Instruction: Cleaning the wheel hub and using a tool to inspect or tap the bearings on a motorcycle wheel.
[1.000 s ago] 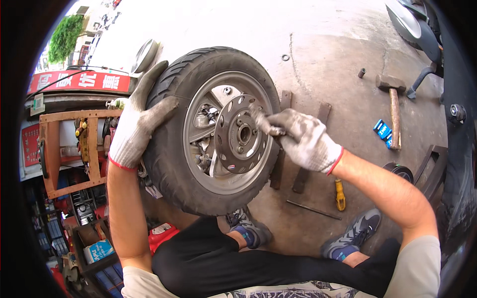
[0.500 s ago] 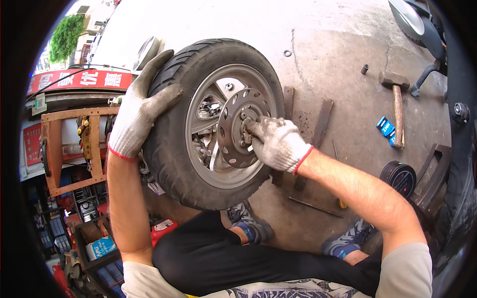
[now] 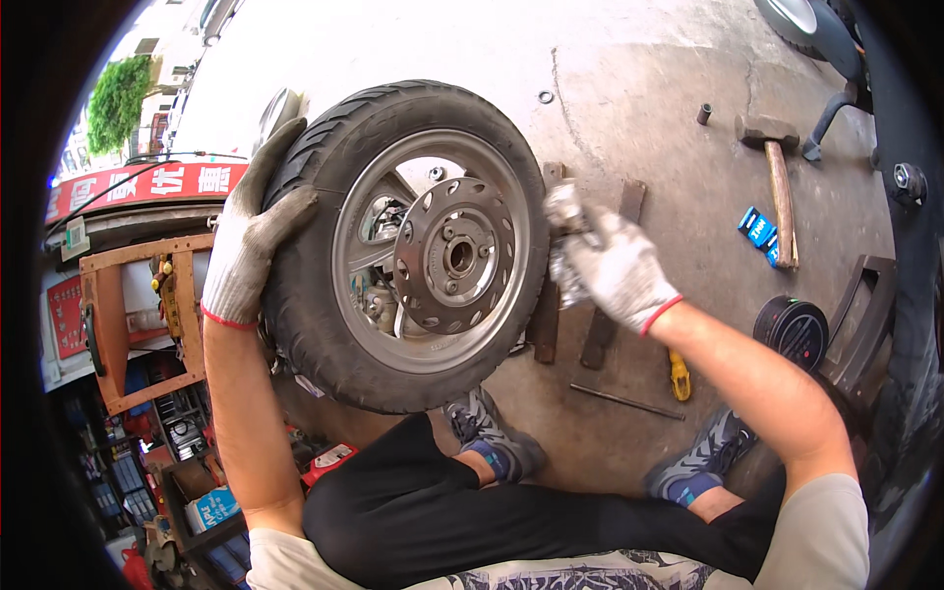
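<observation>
My left hand [image 3: 251, 231], in a pale knitted glove with a red cuff, grips the left side of a black tyre [image 3: 320, 349] held upright on a grey spoked rim [image 3: 364, 324]. A dark perforated brake disc [image 3: 418, 290] surrounds the central hub [image 3: 460, 258]. My gloved right hand [image 3: 610, 261] is just right of the tyre, fingers closed around a small pale, crumpled-looking object [image 3: 565, 211], blurred and too unclear to name. Part of the rim's far spokes is hidden behind the disc.
On the concrete floor lie dark bars [image 3: 615, 305], a sledgehammer [image 3: 767, 131], a blue packet [image 3: 757, 228], a yellow-handled tool [image 3: 678, 374], a round black tin [image 3: 792, 334] and a thin rod [image 3: 626, 401]. A wooden rack [image 3: 128, 388] and tool trays stand left; a dark vehicle edges the right.
My right hand was at the hub half a second ago; it has moved right, away from it, leaving the hub uncovered. My left hand still holds the tyre.
</observation>
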`<state>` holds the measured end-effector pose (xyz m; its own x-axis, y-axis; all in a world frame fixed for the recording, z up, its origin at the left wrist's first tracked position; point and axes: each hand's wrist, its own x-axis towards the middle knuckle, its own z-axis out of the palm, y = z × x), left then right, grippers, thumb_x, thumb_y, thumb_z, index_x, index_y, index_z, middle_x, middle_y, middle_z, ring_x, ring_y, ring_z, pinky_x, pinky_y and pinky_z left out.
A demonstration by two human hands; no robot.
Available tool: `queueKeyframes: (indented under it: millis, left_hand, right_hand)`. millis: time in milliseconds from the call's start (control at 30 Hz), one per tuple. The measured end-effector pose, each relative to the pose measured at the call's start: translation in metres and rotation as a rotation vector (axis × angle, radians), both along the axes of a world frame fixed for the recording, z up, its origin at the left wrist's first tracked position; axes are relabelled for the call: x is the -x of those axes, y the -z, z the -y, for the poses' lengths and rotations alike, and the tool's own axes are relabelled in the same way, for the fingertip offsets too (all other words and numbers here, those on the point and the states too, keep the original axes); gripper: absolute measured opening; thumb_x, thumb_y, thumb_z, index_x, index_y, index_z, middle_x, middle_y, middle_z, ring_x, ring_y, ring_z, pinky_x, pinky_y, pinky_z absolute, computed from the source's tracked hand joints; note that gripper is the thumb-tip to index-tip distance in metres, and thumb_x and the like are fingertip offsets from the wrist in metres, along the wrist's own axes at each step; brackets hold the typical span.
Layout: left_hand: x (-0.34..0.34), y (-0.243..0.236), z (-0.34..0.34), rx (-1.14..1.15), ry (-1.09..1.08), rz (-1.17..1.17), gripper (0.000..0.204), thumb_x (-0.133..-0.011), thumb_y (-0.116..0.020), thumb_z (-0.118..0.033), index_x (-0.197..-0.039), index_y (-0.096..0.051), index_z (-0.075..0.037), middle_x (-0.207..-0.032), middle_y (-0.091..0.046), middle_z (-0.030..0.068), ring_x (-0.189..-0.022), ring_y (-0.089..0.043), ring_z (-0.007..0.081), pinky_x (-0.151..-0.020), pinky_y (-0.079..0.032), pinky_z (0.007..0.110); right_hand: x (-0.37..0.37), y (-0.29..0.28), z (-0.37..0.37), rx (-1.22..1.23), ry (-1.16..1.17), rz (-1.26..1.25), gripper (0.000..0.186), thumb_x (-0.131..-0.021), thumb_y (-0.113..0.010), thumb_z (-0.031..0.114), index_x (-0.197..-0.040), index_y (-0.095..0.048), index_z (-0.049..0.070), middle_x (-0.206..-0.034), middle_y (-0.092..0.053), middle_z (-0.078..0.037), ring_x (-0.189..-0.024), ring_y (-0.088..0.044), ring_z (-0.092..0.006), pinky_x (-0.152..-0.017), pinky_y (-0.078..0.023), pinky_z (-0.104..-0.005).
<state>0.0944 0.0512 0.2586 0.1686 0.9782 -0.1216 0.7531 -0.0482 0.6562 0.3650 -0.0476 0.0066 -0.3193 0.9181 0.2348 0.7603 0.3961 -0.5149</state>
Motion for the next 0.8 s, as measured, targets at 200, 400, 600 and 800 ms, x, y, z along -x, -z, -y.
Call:
queueKeyframes:
  millis: [200,400,600,800]
  left_hand:
    - [-0.011,-0.002,-0.001,0.021,-0.012,-0.005,0.074,-0.08,-0.07,-0.019,-0.149,-0.05,0.0,-0.156,-0.046,0.0143,-0.144,-0.041,0.0232,-0.12,-0.029,0.035]
    - [-0.01,0.0,-0.003,-0.069,0.053,-0.078,0.072,-0.08,-0.071,-0.021,-0.147,-0.052,-0.002,-0.158,-0.044,0.0167,-0.147,-0.04,0.0257,-0.122,-0.027,0.036]
    - [-0.012,-0.002,-0.005,-0.06,0.077,-0.081,0.073,-0.079,-0.072,-0.021,-0.146,-0.053,-0.002,-0.158,-0.043,0.0182,-0.148,-0.038,0.0275,-0.123,-0.026,0.038]
    - [-0.011,-0.001,-0.007,-0.08,0.074,-0.109,0.075,-0.077,-0.074,-0.023,-0.146,-0.053,-0.003,-0.157,-0.044,0.0189,-0.148,-0.039,0.0285,-0.123,-0.026,0.038]
  right_hand:
    - [0.057,-0.05,0.007,0.127,-0.051,-0.321,0.026,-0.087,-0.063,0.014,-0.112,-0.067,0.005,-0.107,-0.063,-0.023,-0.077,-0.069,-0.0357,-0.067,-0.059,-0.0451]
    - [0.062,-0.054,-0.026,0.135,-0.292,-0.057,0.027,-0.087,-0.06,0.017,-0.111,-0.069,0.007,-0.085,-0.068,-0.019,-0.068,-0.071,-0.034,-0.057,-0.057,-0.0459]
    - [0.074,-0.041,-0.043,0.436,-0.437,-0.399,0.029,-0.093,-0.057,0.021,-0.107,-0.066,-0.002,-0.096,-0.068,-0.024,-0.099,-0.066,-0.0422,-0.091,-0.052,-0.0473]
    - [0.078,-0.036,-0.026,0.339,-0.381,-0.632,0.026,-0.091,-0.055,0.017,-0.099,-0.067,-0.005,-0.101,-0.068,-0.025,-0.098,-0.067,-0.0407,-0.09,-0.053,-0.0469]
